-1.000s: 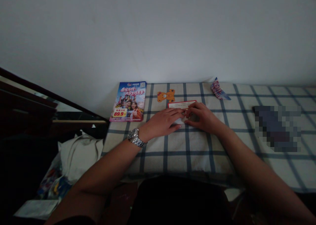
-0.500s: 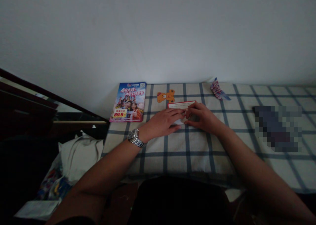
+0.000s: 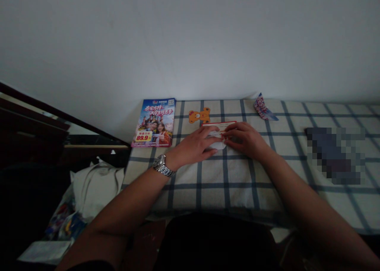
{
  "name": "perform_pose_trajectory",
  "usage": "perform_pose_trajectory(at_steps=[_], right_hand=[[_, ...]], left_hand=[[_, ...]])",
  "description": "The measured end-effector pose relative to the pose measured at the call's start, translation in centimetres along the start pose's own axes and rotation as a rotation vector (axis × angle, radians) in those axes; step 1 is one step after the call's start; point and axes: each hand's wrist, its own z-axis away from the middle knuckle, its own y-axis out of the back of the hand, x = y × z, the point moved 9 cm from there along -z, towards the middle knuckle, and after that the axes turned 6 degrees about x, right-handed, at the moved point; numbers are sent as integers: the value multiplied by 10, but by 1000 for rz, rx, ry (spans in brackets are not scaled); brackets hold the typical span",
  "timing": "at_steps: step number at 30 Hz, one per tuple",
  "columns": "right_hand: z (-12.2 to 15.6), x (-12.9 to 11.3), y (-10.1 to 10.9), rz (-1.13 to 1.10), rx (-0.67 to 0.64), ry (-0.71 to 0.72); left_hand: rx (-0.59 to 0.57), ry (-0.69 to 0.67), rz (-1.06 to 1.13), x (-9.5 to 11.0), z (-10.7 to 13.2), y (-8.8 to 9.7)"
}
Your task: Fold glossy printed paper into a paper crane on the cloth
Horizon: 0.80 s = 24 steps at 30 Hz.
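Note:
A white sheet of paper (image 3: 218, 144) with a red-bordered card (image 3: 219, 125) at its far edge lies on the checked cloth (image 3: 225, 191). My left hand (image 3: 192, 147) rests on the sheet's near-left side, its fingertips on the paper. My right hand (image 3: 245, 140) has curled fingers on the sheet's right edge, and the fingertips of both hands nearly meet. Much of the sheet is hidden under my hands. A steel wristwatch (image 3: 162, 166) sits on my left wrist.
A travel leaflet (image 3: 153, 122) lies left of my hands, and an orange teddy-bear cut-out (image 3: 199, 115) lies beyond them. A folded printed paper (image 3: 263, 107) leans at the wall. A pixelated object (image 3: 335, 156) lies right. A pale pillow (image 3: 96, 189) sits below the bed's left edge.
The fingers of my left hand have spread further up over the sheet. My right hand has shifted slightly toward the card, and more of the white sheet shows between my hands.

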Motion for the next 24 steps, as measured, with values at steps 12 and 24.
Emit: perform_pose_trajectory(at_steps=[12,24], right_hand=[[2,-8,-2,30,-83,87],[5,-6,-4,4,-141,106]], left_hand=[[-8,7,38,-19,3,6],[14,-12,2,-10,2,12]])
